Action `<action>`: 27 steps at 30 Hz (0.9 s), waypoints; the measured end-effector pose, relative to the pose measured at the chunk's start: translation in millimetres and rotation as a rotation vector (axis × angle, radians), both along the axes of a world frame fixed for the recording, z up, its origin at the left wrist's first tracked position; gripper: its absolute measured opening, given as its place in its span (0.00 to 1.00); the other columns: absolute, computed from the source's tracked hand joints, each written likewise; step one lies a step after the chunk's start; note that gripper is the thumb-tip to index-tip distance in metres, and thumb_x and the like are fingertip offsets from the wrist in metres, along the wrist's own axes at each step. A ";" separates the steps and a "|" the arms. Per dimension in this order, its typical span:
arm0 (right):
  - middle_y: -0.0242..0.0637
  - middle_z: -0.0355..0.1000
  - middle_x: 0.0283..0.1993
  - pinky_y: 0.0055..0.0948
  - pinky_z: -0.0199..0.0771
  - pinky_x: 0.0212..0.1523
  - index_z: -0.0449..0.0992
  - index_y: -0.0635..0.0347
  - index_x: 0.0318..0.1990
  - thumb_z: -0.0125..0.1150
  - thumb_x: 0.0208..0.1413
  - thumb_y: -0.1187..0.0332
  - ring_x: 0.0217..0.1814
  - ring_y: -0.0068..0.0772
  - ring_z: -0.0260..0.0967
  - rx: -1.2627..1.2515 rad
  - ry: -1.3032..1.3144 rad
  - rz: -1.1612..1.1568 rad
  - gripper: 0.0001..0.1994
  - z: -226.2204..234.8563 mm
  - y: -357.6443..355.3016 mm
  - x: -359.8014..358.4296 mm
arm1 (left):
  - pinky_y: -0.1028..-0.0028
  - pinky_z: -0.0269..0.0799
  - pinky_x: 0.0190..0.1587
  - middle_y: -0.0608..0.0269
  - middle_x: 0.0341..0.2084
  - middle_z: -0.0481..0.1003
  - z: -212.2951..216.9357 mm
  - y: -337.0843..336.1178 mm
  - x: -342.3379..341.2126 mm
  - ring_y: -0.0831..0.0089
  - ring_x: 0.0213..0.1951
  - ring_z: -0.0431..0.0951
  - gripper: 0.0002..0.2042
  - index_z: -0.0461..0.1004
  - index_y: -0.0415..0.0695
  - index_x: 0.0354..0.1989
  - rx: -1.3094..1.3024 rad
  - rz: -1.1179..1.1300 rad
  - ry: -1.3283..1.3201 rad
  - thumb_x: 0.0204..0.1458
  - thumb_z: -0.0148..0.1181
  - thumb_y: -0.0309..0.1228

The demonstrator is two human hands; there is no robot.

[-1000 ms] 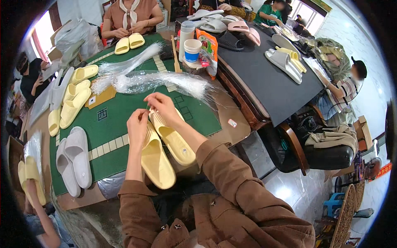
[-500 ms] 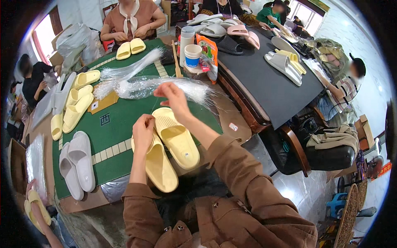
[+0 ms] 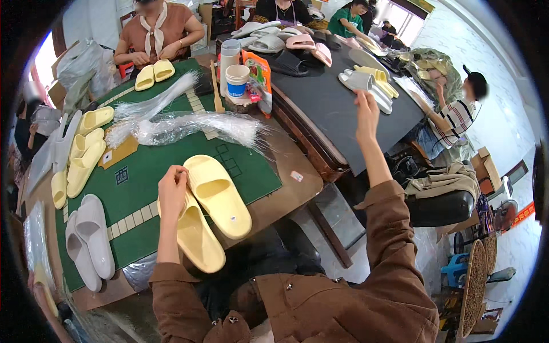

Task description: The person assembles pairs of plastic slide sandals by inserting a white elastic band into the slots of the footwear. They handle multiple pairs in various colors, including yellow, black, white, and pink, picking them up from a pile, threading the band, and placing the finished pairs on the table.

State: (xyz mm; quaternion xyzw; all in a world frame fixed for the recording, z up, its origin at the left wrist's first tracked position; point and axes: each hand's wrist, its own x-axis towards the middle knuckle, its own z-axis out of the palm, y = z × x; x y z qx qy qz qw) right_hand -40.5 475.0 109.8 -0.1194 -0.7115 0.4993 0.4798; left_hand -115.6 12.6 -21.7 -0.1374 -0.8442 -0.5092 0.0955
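A pair of pale yellow slide slippers, one left (image 3: 199, 243) and one right (image 3: 220, 197), lies at the table's near edge, toes pointing away from me. My left hand (image 3: 171, 191) is closed in a pinch at the toe of the left slipper, covering part of its strap. What its fingertips hold is too small to make out. My right hand (image 3: 367, 111) is raised far out to the right, above the gap beside the dark table. Its thumb and fingers are pinched together, and anything between them is too fine to see. Beyond the slippers lies a bundle of clear plastic strands (image 3: 189, 126).
Grey slippers (image 3: 96, 234) and more yellow slippers (image 3: 86, 166) line the left of the green mat (image 3: 137, 197). Paper cups (image 3: 237, 80) stand at the back. The dark table (image 3: 320, 94) on the right carries several slippers. Other people sit around both tables.
My right hand has swung far to the right and up, away from the slippers. My left hand stays pinched by the left slipper. The whole view has shifted.
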 end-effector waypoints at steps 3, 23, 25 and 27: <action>0.29 0.71 0.34 0.25 0.65 0.41 0.78 0.58 0.42 0.56 0.59 0.58 0.37 0.24 0.66 0.119 -0.216 -0.300 0.14 -34.3 75.1 13.1 | 0.71 0.68 0.31 0.57 0.23 0.74 4.4 1.6 0.1 0.71 0.25 0.73 0.06 0.73 0.37 0.38 -0.037 -0.010 -0.002 0.56 0.53 0.25; 0.41 0.68 0.59 0.43 0.64 0.59 0.67 0.42 0.61 0.50 0.58 0.54 0.62 0.49 0.64 0.420 -0.884 -0.585 0.23 -73.0 249.6 -87.8 | 0.76 0.63 0.30 0.66 0.23 0.69 20.0 14.3 8.4 0.80 0.26 0.65 0.05 0.72 0.36 0.37 -0.091 0.085 -0.147 0.59 0.49 0.23; 0.40 0.68 0.59 0.45 0.65 0.58 0.70 0.43 0.58 0.53 0.56 0.51 0.61 0.48 0.65 0.444 -0.864 -0.650 0.23 -71.7 254.9 -95.9 | 0.77 0.63 0.30 0.66 0.24 0.69 18.2 17.6 7.2 0.80 0.26 0.65 0.05 0.72 0.36 0.37 -0.073 0.085 -0.120 0.58 0.49 0.23; 0.40 0.68 0.60 0.46 0.65 0.57 0.72 0.44 0.56 0.55 0.54 0.50 0.60 0.48 0.65 0.419 -0.937 -0.675 0.23 -64.3 259.1 -95.3 | 0.77 0.63 0.30 0.66 0.24 0.69 14.7 17.5 5.1 0.80 0.26 0.65 0.05 0.72 0.36 0.37 -0.052 0.077 -0.110 0.58 0.49 0.22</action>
